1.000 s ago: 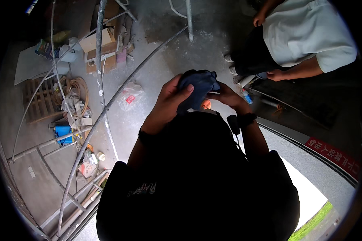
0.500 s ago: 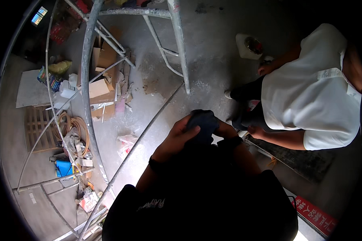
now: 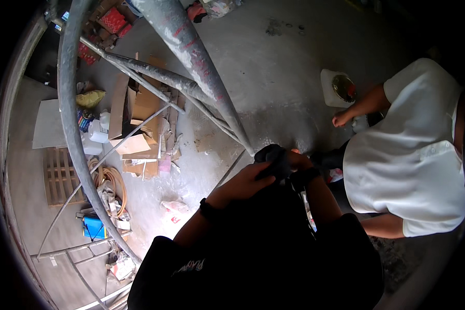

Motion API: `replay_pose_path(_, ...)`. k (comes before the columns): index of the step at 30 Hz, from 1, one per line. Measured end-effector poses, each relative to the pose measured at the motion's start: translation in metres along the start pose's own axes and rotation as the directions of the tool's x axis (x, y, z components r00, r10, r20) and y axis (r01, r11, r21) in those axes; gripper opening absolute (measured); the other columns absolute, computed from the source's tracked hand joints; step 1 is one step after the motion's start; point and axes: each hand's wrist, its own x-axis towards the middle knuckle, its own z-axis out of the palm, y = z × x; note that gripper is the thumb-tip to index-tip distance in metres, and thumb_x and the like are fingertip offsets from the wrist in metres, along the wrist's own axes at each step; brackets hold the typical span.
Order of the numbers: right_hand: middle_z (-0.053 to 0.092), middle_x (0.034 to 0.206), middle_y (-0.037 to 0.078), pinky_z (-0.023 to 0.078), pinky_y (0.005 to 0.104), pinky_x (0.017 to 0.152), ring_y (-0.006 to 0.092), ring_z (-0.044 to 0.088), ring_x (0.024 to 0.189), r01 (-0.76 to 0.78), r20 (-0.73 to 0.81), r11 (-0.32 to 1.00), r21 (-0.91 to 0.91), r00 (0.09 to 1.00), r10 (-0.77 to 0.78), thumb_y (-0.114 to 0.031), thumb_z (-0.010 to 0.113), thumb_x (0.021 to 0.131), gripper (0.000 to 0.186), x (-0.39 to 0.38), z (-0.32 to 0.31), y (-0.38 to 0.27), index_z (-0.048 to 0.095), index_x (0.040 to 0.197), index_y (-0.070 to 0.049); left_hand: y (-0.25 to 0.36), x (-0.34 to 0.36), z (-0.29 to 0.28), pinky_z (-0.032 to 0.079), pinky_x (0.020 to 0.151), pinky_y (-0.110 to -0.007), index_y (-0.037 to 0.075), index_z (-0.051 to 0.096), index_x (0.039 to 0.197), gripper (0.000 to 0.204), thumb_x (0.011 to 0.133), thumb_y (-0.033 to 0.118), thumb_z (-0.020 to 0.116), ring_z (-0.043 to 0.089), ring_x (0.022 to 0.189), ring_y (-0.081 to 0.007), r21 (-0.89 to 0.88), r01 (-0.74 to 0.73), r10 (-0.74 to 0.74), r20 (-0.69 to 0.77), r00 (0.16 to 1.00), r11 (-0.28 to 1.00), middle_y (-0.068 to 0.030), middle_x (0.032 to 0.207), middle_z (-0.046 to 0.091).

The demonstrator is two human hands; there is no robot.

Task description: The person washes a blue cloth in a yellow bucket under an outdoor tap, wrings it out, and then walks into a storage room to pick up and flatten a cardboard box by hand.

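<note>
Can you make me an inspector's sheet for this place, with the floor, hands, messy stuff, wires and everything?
Surface: grey floor, with dark stains near the top of the picture.
Things in hand: a dark cloth, bunched up.
Clutter: cardboard, a pallet, a blue box and a plastic bag, all on the left.
Hands: the left hand grips the cloth; the right hand is at its right side, fingers partly hidden.
Cables: a tan coil on the left, maybe hose; I can't tell.
Surroundings: metal poles on the left, and a person in a white shirt on the right.
</note>
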Motion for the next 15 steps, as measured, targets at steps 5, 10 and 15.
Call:
replay_pose_path(5,0.068,0.131,0.005,0.05,0.0317,0.104,0.0153,0.062,0.118,-0.096,0.26,0.985,0.144,0.964,0.056,-0.019,0.058,0.105,0.033,0.096,-0.109,-0.009,0.065,0.132,-0.003,-0.01,0.098,-0.04,0.05,0.091,-0.03,-0.001,0.06,0.133,0.037,0.104,0.021,0.065,0.059,0.101,-0.0134,-0.072,-0.013,0.003,-0.136,0.991,0.997,-0.0083,0.107,0.068)
replay_pose_path(10,0.067,0.133,0.004,0.05,0.032,0.105,0.014,0.062,0.118,0.003,0.511,0.948,0.317,0.842,-0.174,-0.016,0.056,0.107,0.032,0.141,-0.208,-0.048,0.064,0.135,-0.004,0.009,0.209,-0.059,0.05,0.098,-0.038,0.0,0.055,0.141,0.044,0.104,0.023,0.062,0.066,0.113,-0.0258,-0.009,0.079,-0.079,-0.248,0.966,0.997,-0.0178,0.122,0.069)
replay_pose_path(15,0.063,0.14,0.006,0.05,0.0329,0.107,0.0143,0.059,0.123,-0.289,0.474,0.951,0.11,0.856,0.205,-0.022,0.056,0.108,0.036,0.205,-0.294,-0.118,0.06,0.14,-0.006,0.044,0.3,-0.114,0.053,0.092,-0.034,0.0,0.057,0.139,0.039,0.103,0.014,0.061,0.066,0.104,-0.0186,-0.414,-0.001,-0.176,-0.387,0.905,0.91,-0.0104,0.118,0.069)
